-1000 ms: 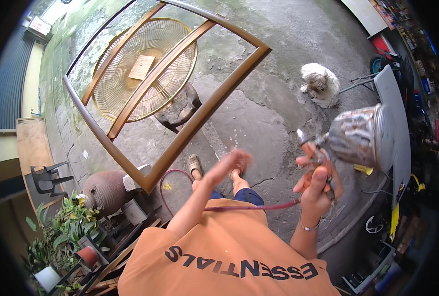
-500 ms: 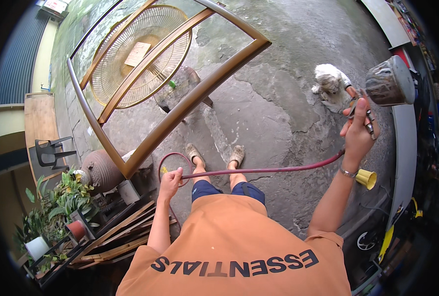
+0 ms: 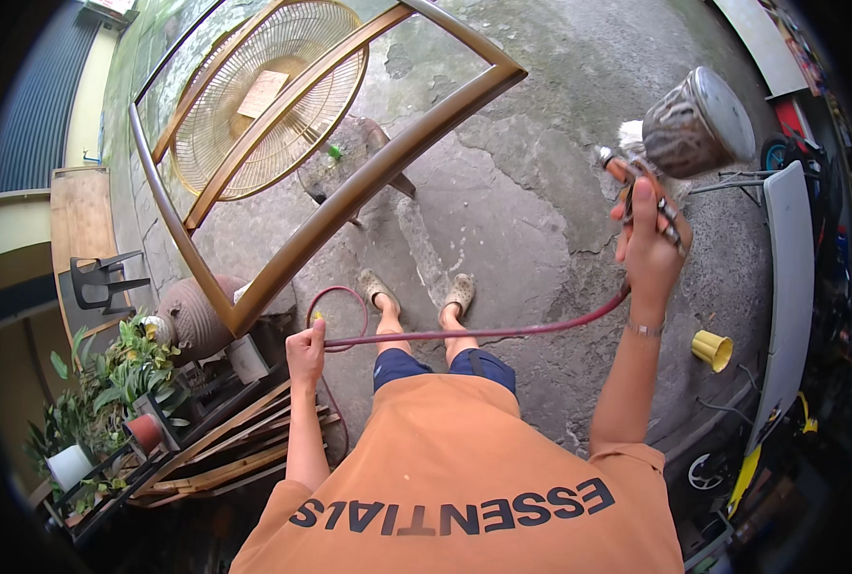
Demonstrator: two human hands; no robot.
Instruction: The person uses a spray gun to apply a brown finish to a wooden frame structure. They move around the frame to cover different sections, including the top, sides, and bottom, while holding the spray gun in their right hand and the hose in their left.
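Note:
My right hand [image 3: 651, 230] is wrapped round the handle of a spray gun [image 3: 627, 172], whose paint-smeared metal cup [image 3: 697, 124] tilts out to the right. From the gun's handle a dark red hose [image 3: 512, 331] sags across in front of me to my left hand [image 3: 306, 352], which is closed on it. Past that hand the hose makes a loop and drops toward the floor. Ahead on the left stands a brown-gold frame with crossbars [image 3: 378, 172], apart from both hands and the gun.
Behind the frame is a round woven rattan piece [image 3: 297, 57], near a low stained stool [image 3: 349, 158]. Potted plants [image 3: 129, 383] and wooden strips [image 3: 225, 459] lie to the left. On the right are a yellow pot [image 3: 711, 351] and a grey table [image 3: 780, 287]. The cup mostly hides a white dog [image 3: 630, 135].
My right hand has swung the spray gun leftward, toward the frame, and its cup now covers most of the dog. My left hand has shifted slightly left with the hose.

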